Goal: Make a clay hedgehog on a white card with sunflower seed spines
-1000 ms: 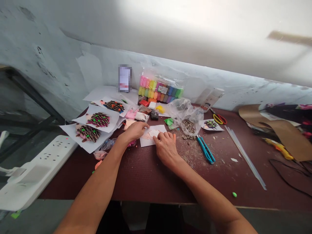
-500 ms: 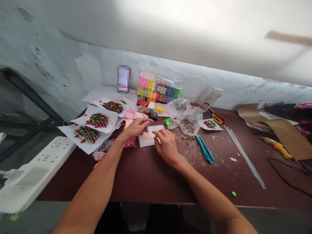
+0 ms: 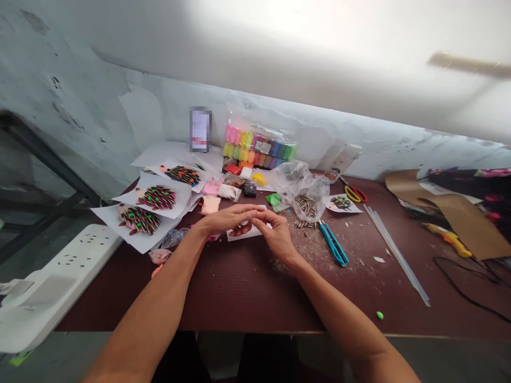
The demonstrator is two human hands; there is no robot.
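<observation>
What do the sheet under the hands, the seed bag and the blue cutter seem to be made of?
Sheet: matte white paper, probably, by its thin, straight edge.
Bag: glossy clear plastic film, by its crumples, highlights and the seeds showing through.
Cutter: likely smooth plastic, by its even blue colour, though painted metal is possible.

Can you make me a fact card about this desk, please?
Hands: left hand and right hand close together above rectangular white paper
Held: fingers hide it; can't tell
Seeds: small striped seeds in and beside a clear plastic bag
Tools: teal plastic cutter; scissors with red and yellow handles
Pictures: spiky seed designs on white sheets, at least three left, one right
</observation>
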